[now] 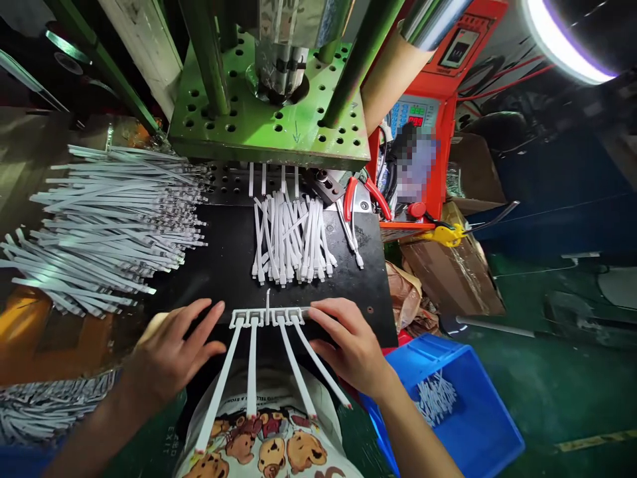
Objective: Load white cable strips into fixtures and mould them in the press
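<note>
A white moulded plastic strip [267, 317] lies across in front of me at the table's near edge, with a thin sprue standing up from its middle. Several flat white cables [253, 368] run from it down over my lap. At its right end, my right hand [348, 338] has its fingertips on the strip, thumb lower down. My left hand [174, 345] is open just off the left end, fingers and thumb apart, nothing in them. Beyond the strip lies a bunch of short white cables [293, 236] with connector ends.
A green press plate [269, 136] on posts stands ahead. Left is a large pile of white cables [119, 212]. Red-handled pliers [351, 199] lie right, near a red control box [430, 139]. A blue bin [482, 411] with white pieces stands at lower right.
</note>
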`<state>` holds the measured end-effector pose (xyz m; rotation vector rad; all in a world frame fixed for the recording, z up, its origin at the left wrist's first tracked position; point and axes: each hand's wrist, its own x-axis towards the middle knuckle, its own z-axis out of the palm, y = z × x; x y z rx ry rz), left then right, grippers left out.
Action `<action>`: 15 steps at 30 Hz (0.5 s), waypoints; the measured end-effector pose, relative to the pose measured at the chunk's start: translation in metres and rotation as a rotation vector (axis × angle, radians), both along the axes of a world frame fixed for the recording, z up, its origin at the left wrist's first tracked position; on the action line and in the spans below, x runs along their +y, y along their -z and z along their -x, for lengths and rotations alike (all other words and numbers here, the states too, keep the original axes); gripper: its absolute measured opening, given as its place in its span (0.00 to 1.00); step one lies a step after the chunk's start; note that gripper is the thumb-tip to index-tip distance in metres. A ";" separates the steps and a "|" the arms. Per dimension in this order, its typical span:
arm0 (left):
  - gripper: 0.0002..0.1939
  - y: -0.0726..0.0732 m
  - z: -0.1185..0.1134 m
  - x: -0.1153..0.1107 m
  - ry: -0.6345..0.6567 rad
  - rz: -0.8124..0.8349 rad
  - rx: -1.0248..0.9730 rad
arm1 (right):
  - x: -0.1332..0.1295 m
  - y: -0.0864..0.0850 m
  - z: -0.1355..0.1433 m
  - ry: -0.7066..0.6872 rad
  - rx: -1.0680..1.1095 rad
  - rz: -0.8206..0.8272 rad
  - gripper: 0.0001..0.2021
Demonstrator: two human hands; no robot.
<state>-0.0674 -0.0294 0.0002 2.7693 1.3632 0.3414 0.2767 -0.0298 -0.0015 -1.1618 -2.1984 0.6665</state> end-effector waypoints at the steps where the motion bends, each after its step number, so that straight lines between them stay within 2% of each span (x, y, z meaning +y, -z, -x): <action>1: 0.21 0.000 -0.007 0.007 0.013 0.014 -0.014 | 0.008 0.000 0.007 -0.030 0.015 0.002 0.13; 3: 0.16 0.000 -0.018 0.018 0.041 0.076 -0.042 | 0.026 -0.001 0.015 -0.133 0.011 0.028 0.09; 5: 0.13 0.001 -0.023 0.024 0.080 0.157 -0.053 | 0.044 -0.005 0.019 -0.214 -0.026 0.063 0.10; 7: 0.14 0.001 -0.025 0.026 0.118 0.226 -0.032 | 0.058 -0.013 0.023 -0.288 -0.103 0.092 0.10; 10: 0.14 -0.003 -0.028 0.027 0.105 0.315 0.013 | 0.071 -0.028 0.029 -0.399 -0.227 0.082 0.08; 13: 0.12 -0.005 -0.032 0.027 0.092 0.313 -0.035 | 0.068 -0.035 0.025 -0.343 -0.218 0.115 0.11; 15: 0.12 -0.004 -0.033 0.027 0.104 0.272 -0.093 | 0.060 -0.031 0.017 -0.289 -0.141 0.181 0.11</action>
